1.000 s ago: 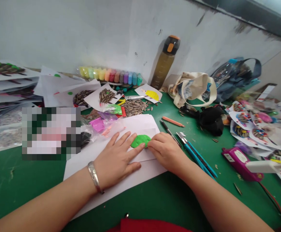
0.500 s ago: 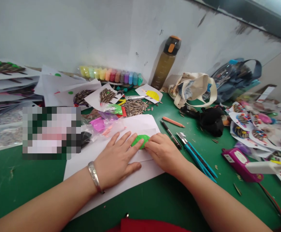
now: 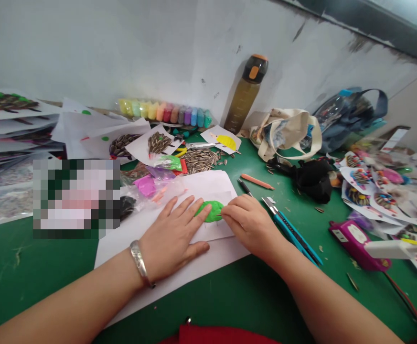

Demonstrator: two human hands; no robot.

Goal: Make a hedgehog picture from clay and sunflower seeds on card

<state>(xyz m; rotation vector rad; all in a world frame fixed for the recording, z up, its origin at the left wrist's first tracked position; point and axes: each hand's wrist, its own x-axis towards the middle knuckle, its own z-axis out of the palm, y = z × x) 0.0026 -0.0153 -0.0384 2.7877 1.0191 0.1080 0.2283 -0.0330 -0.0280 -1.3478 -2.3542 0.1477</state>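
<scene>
A flat patch of green clay (image 3: pixel 211 210) lies on a white sheet of paper (image 3: pixel 179 267) on the green table (image 3: pixel 50 267). My left hand (image 3: pixel 174 236), with a silver bracelet on the wrist, lies flat on the paper, fingers stretched out, fingertips touching the clay's left edge. My right hand (image 3: pixel 251 225) is curled, its fingertips pinched together at the clay's right edge. What they pinch, if anything, is too small to see.
Sunflower seeds (image 3: pixel 201 158), a row of coloured clay pots (image 3: pixel 165 112), a bottle (image 3: pixel 246 93) and bags (image 3: pixel 287 131) stand behind. Pens and a blue knife (image 3: pixel 290 229) lie right of my hand, a purple glue gun (image 3: pixel 362 239) further right. Paper crafts pile up on the left (image 3: pixel 11 124).
My right hand's fingertips shifted slightly at the clay's right edge and the hand lifted a little. The left hand stayed flat in place.
</scene>
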